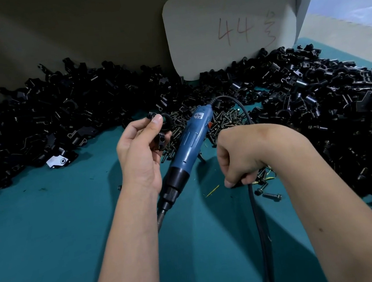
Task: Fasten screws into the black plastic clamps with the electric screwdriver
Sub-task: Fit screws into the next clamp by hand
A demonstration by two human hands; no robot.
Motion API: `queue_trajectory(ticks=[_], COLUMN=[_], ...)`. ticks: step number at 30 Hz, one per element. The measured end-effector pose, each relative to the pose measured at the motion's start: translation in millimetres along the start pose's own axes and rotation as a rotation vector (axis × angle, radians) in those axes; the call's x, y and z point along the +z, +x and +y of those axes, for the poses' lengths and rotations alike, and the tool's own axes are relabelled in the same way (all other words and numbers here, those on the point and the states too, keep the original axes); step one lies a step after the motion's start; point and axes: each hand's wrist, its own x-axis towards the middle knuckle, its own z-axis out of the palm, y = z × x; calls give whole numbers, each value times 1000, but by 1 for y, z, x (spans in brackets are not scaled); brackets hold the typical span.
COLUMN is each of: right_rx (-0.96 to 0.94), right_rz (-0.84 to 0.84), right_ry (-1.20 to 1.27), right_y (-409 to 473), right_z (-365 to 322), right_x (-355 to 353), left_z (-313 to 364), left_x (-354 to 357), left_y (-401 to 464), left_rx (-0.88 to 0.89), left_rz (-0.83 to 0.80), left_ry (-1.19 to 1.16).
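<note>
left hand (pixel 138 151): raised above the mat, thumb and fingers pinching one black plastic clamp (pixel 162 132) with its screw hole facing up, probably so that a screw can be dropped in
right hand (pixel 238 158): lowered to the mat, fingers curled down among a few loose screws (pixel 263 184); it seems to be picking one up, but whether one is already gripped cannot be told
electric screwdriver (pixel 190 144): held by neither hand, lying aslant between them with its bit toward the person, close enough to grab once a screw is seated
cable (pixel 256 207): runs from the tool's far end, round and under the right wrist toward the near edge
screw heap (pixel 224 122): just behind the tool, within easy reach
clamp piles (pixel 315 107): spread left and right along the back of the green mat (pixel 53 248)
step: judged as fetching a screw; nothing fastened yet in the held clamp
</note>
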Motion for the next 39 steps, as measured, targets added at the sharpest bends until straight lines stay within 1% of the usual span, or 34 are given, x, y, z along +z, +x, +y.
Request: queue_trajectory(ticks=[2,4,6,10,11,13,15,17,19,22,24,27,29,32,34,36,39], right_rx=[-24,-85,-144,-217,-262,-397,-521,-586,-607,-618,-623,-617,-626,-657,-636,-591,-509], right_rz=[70,210,352,554,623,725,751,742,717,698,693,706,675,606,611,633,736], right_ry=[-30,-2,105,333,413,678,931,1026,1033,1006,965,993,981,903,830,749,558], right_y=[2,5,10,13,14,15,18,21,24,26,25,24,22,19,18,17,18], right_z=[3,6,12,26,27,24,13,1,-5,-4,0,7,10,7,4,3,1], right_x=[-1,-1,-3,-9,-11,-11,-9,-2,4,7,5,1,0,0,-1,-2,-1], left_z=[0,-1,-1,-2,-3,-4,-7,-10,-13,-16,-17,-16,-16,-16,-17,-18,-17], left_x=[-1,-1,-1,-2,-1,1,2,4,4,3,2,2,2,2,2,3,3], left_y=[1,1,2,4,3,3,3,2,1,2,3,2,2,3,2,2,2], left_rx=[8,12,14,35,65,175,283,334,354,357,341,317,313,316,319,323,333], left_rz=[-2,0,-1,-39,-61,-112,-186,-256,-292,-303,-307,-323,-323,-313,-313,-314,-320], left_ry=[0,-4,-13,-12,7,74,139,190,246,328,328,290,289,341,370,382,401])
